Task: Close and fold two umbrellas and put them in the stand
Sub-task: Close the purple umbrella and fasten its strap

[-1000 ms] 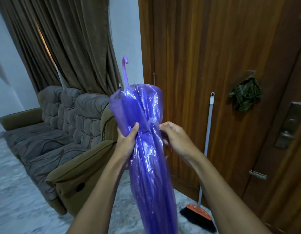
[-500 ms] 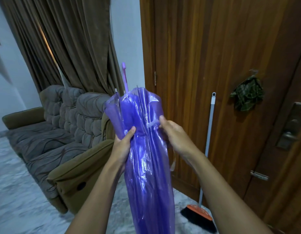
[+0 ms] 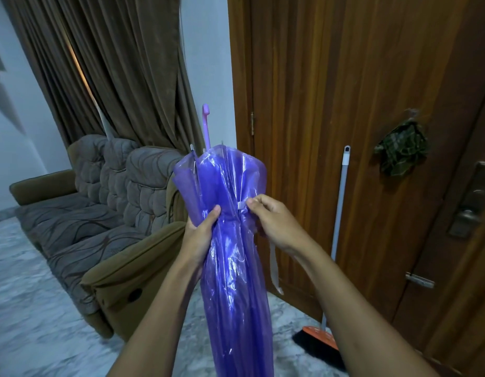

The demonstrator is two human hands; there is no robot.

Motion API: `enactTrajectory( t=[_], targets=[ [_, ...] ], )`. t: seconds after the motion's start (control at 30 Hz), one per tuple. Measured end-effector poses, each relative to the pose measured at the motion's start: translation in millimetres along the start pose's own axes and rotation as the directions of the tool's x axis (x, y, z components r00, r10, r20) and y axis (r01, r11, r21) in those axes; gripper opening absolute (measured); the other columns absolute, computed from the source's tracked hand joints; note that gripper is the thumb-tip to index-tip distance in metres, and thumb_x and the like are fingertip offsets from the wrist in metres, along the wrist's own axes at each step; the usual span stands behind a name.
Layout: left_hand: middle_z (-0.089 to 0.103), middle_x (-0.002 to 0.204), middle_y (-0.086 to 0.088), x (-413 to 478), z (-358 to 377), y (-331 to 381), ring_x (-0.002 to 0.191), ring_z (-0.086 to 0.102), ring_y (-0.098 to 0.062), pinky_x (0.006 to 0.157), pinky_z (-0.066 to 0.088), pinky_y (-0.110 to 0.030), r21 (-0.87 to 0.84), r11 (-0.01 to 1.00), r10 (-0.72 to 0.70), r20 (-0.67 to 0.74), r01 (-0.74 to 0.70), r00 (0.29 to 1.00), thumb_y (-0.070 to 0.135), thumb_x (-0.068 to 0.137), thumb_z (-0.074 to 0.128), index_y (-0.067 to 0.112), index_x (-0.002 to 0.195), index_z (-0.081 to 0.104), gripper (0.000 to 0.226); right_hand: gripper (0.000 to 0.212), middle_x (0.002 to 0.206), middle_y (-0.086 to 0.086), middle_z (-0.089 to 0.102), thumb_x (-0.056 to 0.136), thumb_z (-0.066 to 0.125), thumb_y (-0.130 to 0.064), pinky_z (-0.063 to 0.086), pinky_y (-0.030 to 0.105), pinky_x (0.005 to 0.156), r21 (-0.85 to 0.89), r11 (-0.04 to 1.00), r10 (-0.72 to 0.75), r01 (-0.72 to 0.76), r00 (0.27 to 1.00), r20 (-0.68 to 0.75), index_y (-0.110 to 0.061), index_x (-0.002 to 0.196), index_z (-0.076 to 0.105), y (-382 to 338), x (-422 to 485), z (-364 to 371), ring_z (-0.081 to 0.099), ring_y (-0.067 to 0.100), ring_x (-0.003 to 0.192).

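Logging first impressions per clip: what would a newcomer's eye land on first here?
The glossy purple umbrella, closed and held handle-up mid-frame, dominates. The left hand grips its canopy while the right hand pinches the white strap. Behind, a broom leans by the wooden door, with a sofa at left.

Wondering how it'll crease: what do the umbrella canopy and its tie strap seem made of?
The umbrella canopy looks like thin, translucent purple plastic film: glossy highlights, crinkly folds. The tie strap, pinched by the right hand, looks like pale, matt woven tape or plastic; too small to tell.
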State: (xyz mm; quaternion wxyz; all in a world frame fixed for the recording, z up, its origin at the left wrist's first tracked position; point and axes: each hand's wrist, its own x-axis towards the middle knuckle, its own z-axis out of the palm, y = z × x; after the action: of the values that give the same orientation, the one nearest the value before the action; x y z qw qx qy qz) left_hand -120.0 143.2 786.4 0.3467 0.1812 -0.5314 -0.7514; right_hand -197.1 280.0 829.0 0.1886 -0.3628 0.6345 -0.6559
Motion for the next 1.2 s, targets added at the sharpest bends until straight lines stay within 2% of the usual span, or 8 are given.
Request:
enactTrajectory(
  t=[0.17,0.27,0.37,0.47,0.57,0.7,0.9,1.2],
  targets=[
    [0.072,0.102,-0.009,-2,0,10,0.078,0.072,-0.017,0.064,0.06,-0.025,-0.03,1.0,-0.001,-0.051,0.0,0.999,0.022,0.091,0.065,0.007,0.125,0.061,0.038,0.026,0.049,-0.011,0.05,0.102,0.042,-0.016,0.029,0.019,0.044,0.233,0.968,0.087,-0.091,0.996,0.028,-0.017,0.076,0.048,4,1,1,0.044,0.001,0.039],
    [0.07,0.104,-0.003,-6,4,12,0.09,0.07,-0.016,0.061,0.052,-0.009,0.246,0.961,0.16,-0.119,-0.127,0.98,0.029,0.091,0.065,0.008,0.121,0.059,0.037,0.023,0.054,-0.012,0.055,0.102,0.044,-0.022,0.037,0.02,0.051,0.193,0.978,0.072,-0.079,0.997,0.039,-0.018,0.081,0.052,7,-1,7,0.049,0.001,0.046],
    [0.054,0.113,0.002,-14,8,11,0.086,0.058,0.002,0.059,0.042,0.001,0.443,0.864,0.318,-0.115,-0.238,0.941,0.027,0.093,0.062,0.018,0.119,0.034,0.04,0.024,0.066,-0.005,0.061,0.102,0.046,-0.025,0.044,0.017,0.05,0.157,0.984,0.077,-0.081,0.997,0.029,-0.018,0.081,0.054,10,-4,12,0.056,0.0,0.05],
    [0.052,0.115,0.006,-18,10,15,0.092,0.057,0.001,0.073,0.047,-0.005,0.472,0.837,0.309,0.01,-0.277,0.951,0.03,0.097,0.054,0.028,0.12,0.028,0.035,0.02,0.077,0.002,0.062,0.102,0.047,-0.023,0.049,0.016,0.053,0.156,0.986,0.058,-0.062,0.998,0.027,-0.012,0.089,0.056,12,-9,15,0.06,0.003,0.059],
    [0.059,0.123,0.0,-12,-1,15,0.109,0.063,-0.015,0.095,0.052,-0.035,0.385,0.897,0.153,0.195,-0.219,0.969,0.046,0.085,0.063,0.036,0.122,0.04,0.045,0.019,0.074,0.002,0.062,0.102,0.048,-0.021,0.048,0.016,0.053,0.127,0.992,0.018,-0.021,1.0,0.026,-0.009,0.093,0.058,13,-10,14,0.061,0.003,0.058],
    [0.059,0.127,-0.001,-12,-14,16,0.113,0.062,-0.008,0.093,0.052,-0.024,0.583,0.758,0.07,0.373,-0.292,0.925,0.042,0.069,0.079,0.02,0.139,0.037,0.084,0.021,0.08,0.008,0.06,0.101,0.049,-0.02,0.047,0.029,0.07,0.055,0.998,-0.002,0.001,1.0,0.013,-0.011,0.086,0.06,18,-10,14,0.057,0.017,0.073],
    [0.071,0.102,-0.002,-18,-13,16,0.086,0.069,-0.002,0.072,0.052,-0.016,0.523,0.777,0.231,0.284,-0.352,0.931,0.003,0.073,0.073,0.007,0.117,0.058,0.047,0.027,0.077,-0.003,0.057,0.102,0.045,-0.014,0.048,0.013,0.058,0.08,0.995,0.054,-0.058,0.998,0.045,-0.019,0.08,0.061,17,-10,16,0.058,-0.004,0.062],
    [0.072,0.079,0.002,-22,-24,20,0.068,0.067,-0.007,0.063,0.053,-0.019,0.46,0.86,0.141,0.199,-0.22,0.97,-0.006,0.081,0.068,0.009,0.098,0.065,0.023,0.021,0.079,0.003,0.073,0.094,0.063,-0.018,0.053,0.022,0.065,0.109,0.986,0.131,-0.124,0.99,-0.061,-0.008,0.078,0.072,34,-7,15,0.066,0.015,0.054]
  ],
)
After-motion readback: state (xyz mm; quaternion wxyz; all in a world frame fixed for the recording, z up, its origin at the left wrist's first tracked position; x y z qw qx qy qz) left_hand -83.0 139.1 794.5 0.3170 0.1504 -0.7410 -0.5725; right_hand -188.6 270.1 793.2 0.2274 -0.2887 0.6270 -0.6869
